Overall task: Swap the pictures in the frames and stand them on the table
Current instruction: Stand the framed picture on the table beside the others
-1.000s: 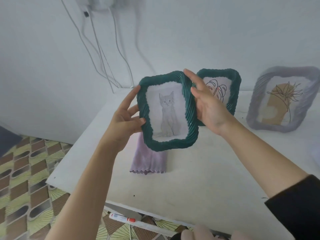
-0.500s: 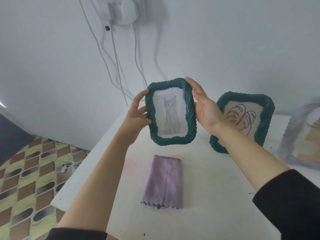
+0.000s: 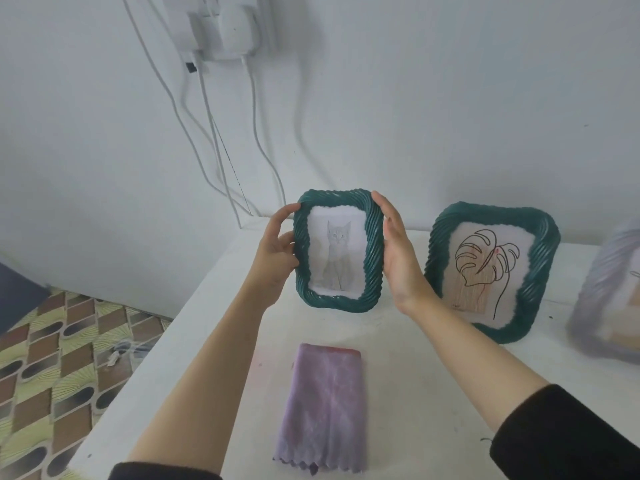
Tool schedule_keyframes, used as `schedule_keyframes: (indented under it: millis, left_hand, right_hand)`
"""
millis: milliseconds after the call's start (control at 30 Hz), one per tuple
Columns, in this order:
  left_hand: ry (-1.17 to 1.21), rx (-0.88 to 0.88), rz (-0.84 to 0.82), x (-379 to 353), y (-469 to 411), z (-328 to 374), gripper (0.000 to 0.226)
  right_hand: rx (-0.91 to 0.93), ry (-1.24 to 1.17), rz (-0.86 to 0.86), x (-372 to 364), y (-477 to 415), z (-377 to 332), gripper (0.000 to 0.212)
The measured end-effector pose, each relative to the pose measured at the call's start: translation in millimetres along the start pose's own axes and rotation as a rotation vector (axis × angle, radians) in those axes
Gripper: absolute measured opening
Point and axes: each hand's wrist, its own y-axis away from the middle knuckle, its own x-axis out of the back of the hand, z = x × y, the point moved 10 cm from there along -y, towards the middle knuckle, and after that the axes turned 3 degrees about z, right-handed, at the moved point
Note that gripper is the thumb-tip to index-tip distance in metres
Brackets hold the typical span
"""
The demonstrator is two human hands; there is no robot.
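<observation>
Head view: holding cat frame (image 3: 338, 251) upright between curled fingers of left hand (image 3: 277, 259) and straight, close-set fingers of right hand (image 3: 398, 261), seemingly to stand it on table (image 3: 408, 382) beside leaf frame (image 3: 485, 268).

The left hand (image 3: 277, 259) is gripping the left edge of the green cat frame (image 3: 337, 252), fingers curled round its rim. The right hand (image 3: 398, 261) is pressing flat against the right edge, fingers straight. Both hands are holding the frame upright over the white surface (image 3: 415, 368); whether its bottom edge is touching cannot be told. Just right of the right hand, a green leaf frame (image 3: 491, 271) is standing propped, and further right a blurred lilac frame (image 3: 609, 306) is leaning. Below the hands, nearer the person, a folded purple cloth (image 3: 325, 407) is lying flat. Above the hands, white cables (image 3: 214, 133) are hanging from wall chargers (image 3: 221, 32).
</observation>
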Motion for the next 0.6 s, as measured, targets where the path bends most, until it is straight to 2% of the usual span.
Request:
schedule_keyframes:
  millis: [333,600]
  left_hand:
    - [0.009,0.004,-0.094,-5.6,0.6,-9.0,0.086]
    - [-0.026,-0.023,-0.060,-4.8,7.5,-10.6,0.091]
  right_hand:
    - [0.015,0.012,0.046,8.8,-0.8,10.1,0.046]
    - [0.027,0.063,0.067,10.2,6.0,10.1,0.050]
